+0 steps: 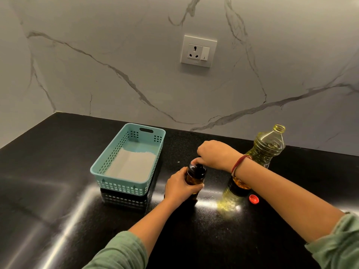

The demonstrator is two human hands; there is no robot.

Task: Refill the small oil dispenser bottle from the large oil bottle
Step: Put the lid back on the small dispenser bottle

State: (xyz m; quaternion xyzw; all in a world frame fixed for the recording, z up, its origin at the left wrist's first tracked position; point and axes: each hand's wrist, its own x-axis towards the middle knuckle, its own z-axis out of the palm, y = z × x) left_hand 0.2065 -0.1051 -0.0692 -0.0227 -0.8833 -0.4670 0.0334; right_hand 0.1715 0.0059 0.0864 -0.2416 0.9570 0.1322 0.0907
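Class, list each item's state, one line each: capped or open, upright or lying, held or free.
small dispenser bottle: upright, black top on, held.
large oil bottle: upright, uncapped, partly full.
red cap: off, lying on the counter.
left hand: grips the dispenser's body.
right hand: grips its top.
basket: upright, white sheet inside.

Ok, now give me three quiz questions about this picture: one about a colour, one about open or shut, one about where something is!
1. The basket is: A teal, B yellow, C pink.
2. The large oil bottle is: A capped, B uncapped, C lying down.
3. The red cap is: A in the basket, B on the counter, C on the large oil bottle.
Answers: 1 A, its walls are teal. 2 B, its neck is bare. 3 B, it lies on the black counter.
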